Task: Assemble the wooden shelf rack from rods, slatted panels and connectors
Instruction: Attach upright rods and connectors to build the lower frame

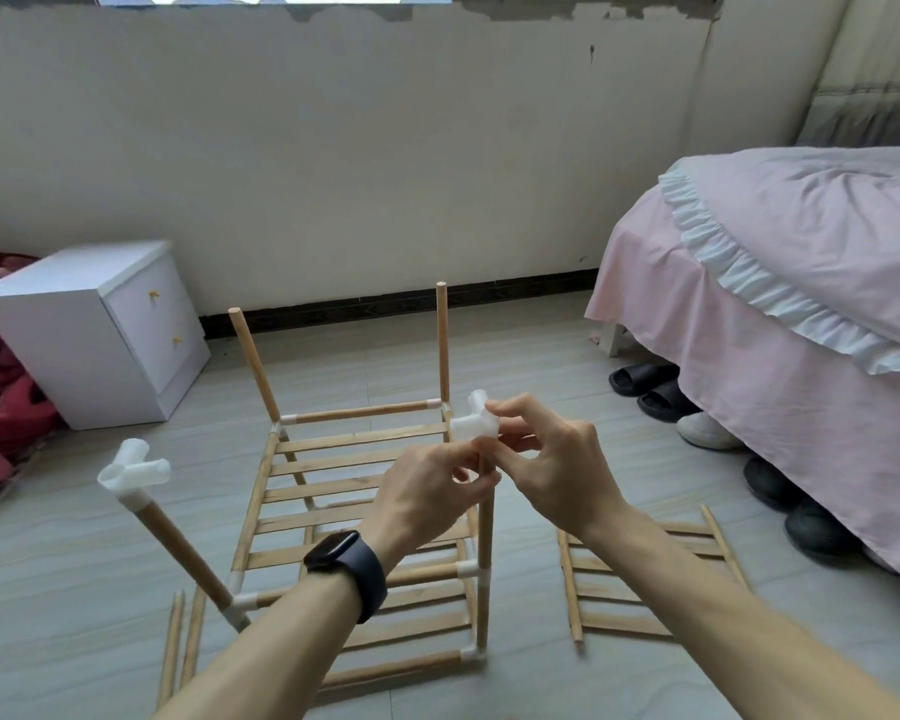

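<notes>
A single wide-angle camera on the person's head looks forward and down, close above the rack (pixel 328 464) on the floor (pixel 541 356), facing the far wall (pixel 333 148).

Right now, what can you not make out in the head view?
Head view:
Top of the near right rod: hidden by the left hand, so whether the white connector is seated is unclear.
Spare slatted panel: partly behind the right forearm.
Loose rods: lower ends lost at the bottom edge.

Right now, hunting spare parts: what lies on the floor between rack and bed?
Head view: a loose slatted panel lies flat there, with shoes by the bed.
</notes>
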{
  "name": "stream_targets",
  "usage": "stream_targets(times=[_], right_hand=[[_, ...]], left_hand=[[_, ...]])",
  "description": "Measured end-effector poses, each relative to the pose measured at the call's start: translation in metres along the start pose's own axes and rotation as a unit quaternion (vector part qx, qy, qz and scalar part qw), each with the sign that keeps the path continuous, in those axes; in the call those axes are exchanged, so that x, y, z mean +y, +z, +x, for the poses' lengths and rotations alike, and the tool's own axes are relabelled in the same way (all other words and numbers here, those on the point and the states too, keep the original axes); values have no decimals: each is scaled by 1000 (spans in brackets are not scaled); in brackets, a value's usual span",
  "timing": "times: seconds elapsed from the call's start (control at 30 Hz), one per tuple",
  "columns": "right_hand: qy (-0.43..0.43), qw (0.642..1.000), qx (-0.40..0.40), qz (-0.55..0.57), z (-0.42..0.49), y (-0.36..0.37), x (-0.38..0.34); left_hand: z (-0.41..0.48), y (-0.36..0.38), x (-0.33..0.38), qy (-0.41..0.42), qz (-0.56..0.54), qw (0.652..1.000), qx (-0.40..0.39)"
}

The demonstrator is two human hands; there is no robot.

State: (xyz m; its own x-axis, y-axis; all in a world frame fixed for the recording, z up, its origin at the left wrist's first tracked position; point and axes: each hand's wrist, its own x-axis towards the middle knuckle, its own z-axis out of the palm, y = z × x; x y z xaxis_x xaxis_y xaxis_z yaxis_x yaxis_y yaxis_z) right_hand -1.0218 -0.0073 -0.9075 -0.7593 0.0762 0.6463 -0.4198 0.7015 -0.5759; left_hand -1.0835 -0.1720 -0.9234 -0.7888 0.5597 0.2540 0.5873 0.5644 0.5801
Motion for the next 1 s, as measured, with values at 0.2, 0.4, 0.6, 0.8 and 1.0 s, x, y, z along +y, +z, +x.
stream_targets(times=[0.2, 0.4, 0.6, 0.8, 1.0], right_hand=[[71, 995, -23, 65, 5, 7, 5], [128, 927, -299, -188, 11, 70, 40], [1, 824, -480, -301, -41, 169, 52], [-83, 788, -489, -365, -45, 202, 50], [-95, 786, -466, -395, -48, 197, 46]], left_hand=[[-33, -41, -23, -28, 17, 997, -77], [-83, -67, -45, -113, -48, 992, -9], [-127, -78, -38, -115, -172, 943, 261], [-128, -93, -42, -53, -5, 940, 338], [-120, -94, -47, -47, 63, 946, 314]])
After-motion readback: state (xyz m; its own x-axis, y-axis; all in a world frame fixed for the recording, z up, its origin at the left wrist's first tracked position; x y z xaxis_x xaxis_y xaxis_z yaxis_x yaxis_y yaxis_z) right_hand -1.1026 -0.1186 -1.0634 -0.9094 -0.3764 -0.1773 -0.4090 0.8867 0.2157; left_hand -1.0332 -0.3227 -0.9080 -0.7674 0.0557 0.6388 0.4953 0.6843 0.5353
